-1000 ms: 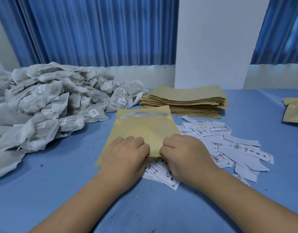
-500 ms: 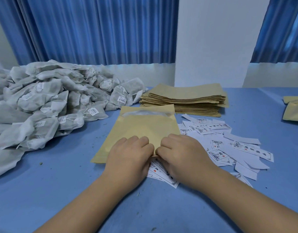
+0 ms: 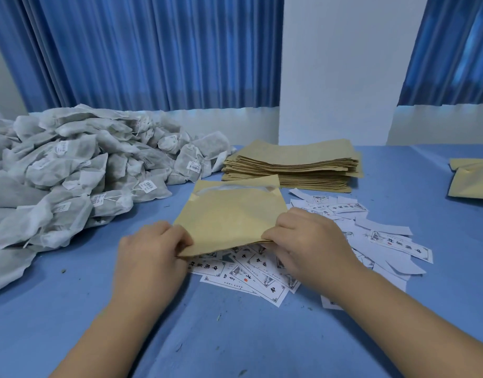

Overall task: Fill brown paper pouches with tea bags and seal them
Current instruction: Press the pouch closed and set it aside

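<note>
Blue-covered table (image 3: 398,309) fills the frame, with blue curtain (image 3: 153,50) and a white pillar (image 3: 344,64) behind its far edge. Tea bag pile (image 3: 71,170): big heap of grey-white mesh bags with paper tags, far left, spilling toward the centre. Pouch stack (image 3: 295,167): flat brown paper pouches, thick pile, far centre, just right of the heap. Printed labels (image 3: 393,241): loose white slips scattered right of centre and running under the hands, some face up with black print, some blank side up. Two more brown pouches (image 3: 472,181) lie flat at the far right edge, well apart from the rest. Held pouch (image 3: 229,216): single brown pouch, centre, between the heap and the labels, its far end just in front of the stack and showing a pale translucent strip under the top flap; near edge raised off the labels. Left hand (image 3: 150,252): grip is a pinch on the pouch's near-left corner, thumb on top. Right hand (image 3: 311,241): grip is a pinch on the near-right corner, fingers curled over the edge. Cannot tell whether the pouch has anything inside. A few dark crumbs sit on the near table.
</note>
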`<move>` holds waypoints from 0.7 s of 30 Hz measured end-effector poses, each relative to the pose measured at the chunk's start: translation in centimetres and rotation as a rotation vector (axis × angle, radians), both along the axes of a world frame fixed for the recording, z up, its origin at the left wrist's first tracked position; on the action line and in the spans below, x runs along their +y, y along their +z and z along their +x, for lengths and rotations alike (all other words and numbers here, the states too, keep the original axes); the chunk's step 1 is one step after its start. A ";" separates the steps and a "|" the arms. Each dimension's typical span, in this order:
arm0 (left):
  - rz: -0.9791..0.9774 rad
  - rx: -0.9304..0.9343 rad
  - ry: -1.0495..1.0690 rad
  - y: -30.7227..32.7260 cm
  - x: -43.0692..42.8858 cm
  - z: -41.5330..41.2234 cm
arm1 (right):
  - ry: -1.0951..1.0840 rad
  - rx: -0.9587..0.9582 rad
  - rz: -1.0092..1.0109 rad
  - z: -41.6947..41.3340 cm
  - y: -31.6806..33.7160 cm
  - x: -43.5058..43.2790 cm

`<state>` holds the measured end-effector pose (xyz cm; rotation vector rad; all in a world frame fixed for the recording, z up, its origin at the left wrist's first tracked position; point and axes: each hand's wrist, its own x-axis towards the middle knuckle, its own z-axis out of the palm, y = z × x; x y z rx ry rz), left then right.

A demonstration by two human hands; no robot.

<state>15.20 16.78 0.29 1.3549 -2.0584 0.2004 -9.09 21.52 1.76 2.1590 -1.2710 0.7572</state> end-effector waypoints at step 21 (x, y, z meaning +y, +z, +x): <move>1.013 1.566 -0.298 1.6 -0.4 -1.0 | 0.140 -1.784 0.906 0.2 1.4 0.1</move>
